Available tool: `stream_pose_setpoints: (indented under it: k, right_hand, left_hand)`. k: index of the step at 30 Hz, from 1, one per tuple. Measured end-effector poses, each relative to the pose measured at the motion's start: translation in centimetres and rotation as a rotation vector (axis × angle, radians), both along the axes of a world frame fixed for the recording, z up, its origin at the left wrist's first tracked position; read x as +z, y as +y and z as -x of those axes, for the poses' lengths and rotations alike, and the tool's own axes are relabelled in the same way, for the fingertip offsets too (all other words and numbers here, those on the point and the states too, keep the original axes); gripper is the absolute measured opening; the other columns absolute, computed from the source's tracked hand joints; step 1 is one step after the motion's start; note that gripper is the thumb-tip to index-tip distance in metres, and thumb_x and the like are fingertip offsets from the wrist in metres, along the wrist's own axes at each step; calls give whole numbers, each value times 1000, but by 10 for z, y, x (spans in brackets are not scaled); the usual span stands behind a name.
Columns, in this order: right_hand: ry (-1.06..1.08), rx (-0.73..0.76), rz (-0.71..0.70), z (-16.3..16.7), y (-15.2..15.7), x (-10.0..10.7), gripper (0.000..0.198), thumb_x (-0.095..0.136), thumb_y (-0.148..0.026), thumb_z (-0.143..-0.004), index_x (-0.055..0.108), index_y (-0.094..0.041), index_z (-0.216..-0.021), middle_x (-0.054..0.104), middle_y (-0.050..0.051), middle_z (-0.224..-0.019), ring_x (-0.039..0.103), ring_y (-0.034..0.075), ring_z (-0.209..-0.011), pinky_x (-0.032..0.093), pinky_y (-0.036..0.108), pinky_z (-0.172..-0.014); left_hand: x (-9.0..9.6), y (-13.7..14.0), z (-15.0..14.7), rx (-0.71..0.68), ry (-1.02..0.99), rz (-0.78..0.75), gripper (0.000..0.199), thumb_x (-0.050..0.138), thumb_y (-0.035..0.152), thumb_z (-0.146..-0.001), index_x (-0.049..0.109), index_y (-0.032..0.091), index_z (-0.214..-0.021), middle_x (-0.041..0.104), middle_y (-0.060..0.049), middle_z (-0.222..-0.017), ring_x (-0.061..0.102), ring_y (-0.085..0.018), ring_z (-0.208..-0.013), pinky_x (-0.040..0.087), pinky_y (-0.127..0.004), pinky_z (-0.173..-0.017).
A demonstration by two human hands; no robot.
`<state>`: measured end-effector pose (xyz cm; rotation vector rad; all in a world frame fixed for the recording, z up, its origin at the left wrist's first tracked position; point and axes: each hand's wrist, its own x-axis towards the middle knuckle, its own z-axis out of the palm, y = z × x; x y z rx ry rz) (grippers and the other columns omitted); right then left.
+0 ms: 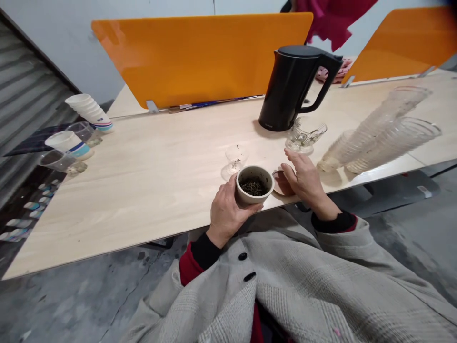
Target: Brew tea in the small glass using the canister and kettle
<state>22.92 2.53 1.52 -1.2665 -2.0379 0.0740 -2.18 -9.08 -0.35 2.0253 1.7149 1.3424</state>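
My left hand [228,209] is wrapped round a small pale jar [254,197] near the table's front edge. Dark dried leaves, like tea, lie inside it. Just to its right, a round brown lid [282,185] rests on the table, partly covered by my right hand [303,178]. That hand is open, fingers stretched out; whether it touches the lid I cannot tell. Beyond its fingertips stands a ribbed clear glass [306,134] with some leaves in it. Left of it, behind the jar, is a small clear cup [234,161] with a few dark bits.
A black kettle [291,88] stands at the back, before an orange divider [207,62]. Tall stacks of clear plastic cups [385,133] lean on the right. Paper cups [87,109] and plastic cups sit at the table's left edge. Red cloth [332,21] shows behind the kettle.
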Motion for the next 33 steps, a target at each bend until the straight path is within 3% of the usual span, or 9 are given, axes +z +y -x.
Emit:
stream_pose_setpoints:
  k: [4,7,10,13,17,20,23,28,33]
  right_hand:
    - [13,72,53,-4,-22,-3,60,41,-53,-113,59,-21,-160,66,18,-153,62,37,-138,50,61,-119]
    - [-95,176,92,-7,-36,-13,70,52,-62,-108,56,-20,-163,57,21,-163,54,40,-148,47,64,-122]
    - [-177,195,82,-8,-36,-23,76,59,-66,-103,60,-16,-160,60,24,-158,55,43,-143,49,67,-119]
    - [-111,133,54,-8,-28,-23,68,56,-63,-105,66,-16,-154,68,22,-145,61,42,-130,52,67,-114]
    - [98,123,19,-1,-28,8,62,57,-61,-106,65,-25,-155,69,17,-145,63,39,-134,51,65,-117]
    - [107,298,6,17,-38,44,62,60,-61,-105,62,-30,-158,65,14,-152,60,38,-141,49,64,-121]
    - [-7,476,-13,43,-47,69,66,62,-63,-104,62,-26,-158,66,16,-151,60,39,-138,52,63,-118]
    - [-235,558,-39,67,-49,79,62,62,-57,-105,64,-21,-156,68,18,-147,60,40,-129,54,64,-113]
    - [-300,643,-33,67,-42,83,57,60,-54,-107,67,-20,-152,69,19,-142,60,38,-126,56,62,-111]
  left_hand:
    - [2,-1,2,-8,1,13,106,97,64,-74,45,26,-158,76,-14,-135,75,-36,-118,64,-52,-99]
    - [1,0,3,-7,-5,-1,106,97,65,-75,45,26,-158,75,-14,-136,75,-36,-120,63,-52,-100]
    - [1,0,2,4,-3,-2,106,97,67,-74,46,26,-158,76,-13,-134,76,-34,-117,64,-51,-99]
    - [2,1,0,14,1,6,106,98,66,-73,47,26,-157,77,-12,-131,76,-33,-113,64,-49,-96]
    - [3,0,0,3,-3,15,104,97,63,-75,47,24,-157,76,-14,-134,75,-34,-115,63,-49,-97]
    - [1,1,0,10,1,18,105,96,65,-76,46,24,-159,75,-14,-137,75,-34,-118,63,-50,-99]
    - [-1,2,1,8,-2,26,103,91,70,-79,45,26,-159,74,-14,-140,75,-34,-119,62,-51,-100]
    - [-4,2,0,-17,-27,14,95,82,73,-87,44,25,-160,72,-16,-145,74,-35,-123,61,-53,-104]
    - [-6,2,-3,-1,-16,-6,93,80,75,-87,46,23,-157,75,-16,-138,75,-34,-116,62,-52,-101]
